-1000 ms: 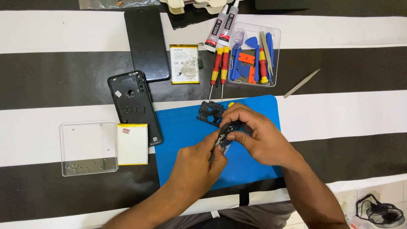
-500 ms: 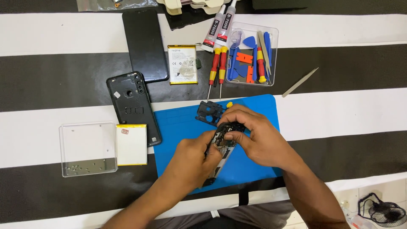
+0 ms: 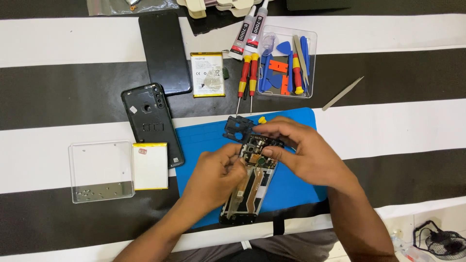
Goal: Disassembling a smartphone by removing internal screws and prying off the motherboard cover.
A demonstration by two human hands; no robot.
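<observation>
Opened phone frame (image 3: pixel 252 179) lies on blue mat (image 3: pixel 291 189). Left hand (image 3: pixel 216 177) pinches sm. part at its board; right hand (image 3: pixel 303 150) grips top edge. Advise: steady frame, light pressure.

A surface covered in a black-and-white striped cloth (image 3: pixel 403 126) carried everything. A blue work mat (image 3: pixel 204 138) lay near the middle. Left of it lay a black phone back cover (image 3: pixel 148 121), a white battery with yellow edges (image 3: pixel 150 166) and a clear shallow box (image 3: pixel 101 170) with small screws along its near side. Farther away lay a black phone screen (image 3: pixel 164 51), a second battery (image 3: pixel 207 74), two red-and-yellow screwdrivers (image 3: pixel 246 80), two glue tubes (image 3: pixel 250 26) and a clear tray of blue and orange prying tools (image 3: pixel 286 63). Metal tweezers (image 3: pixel 342 93) lay to the right.
</observation>
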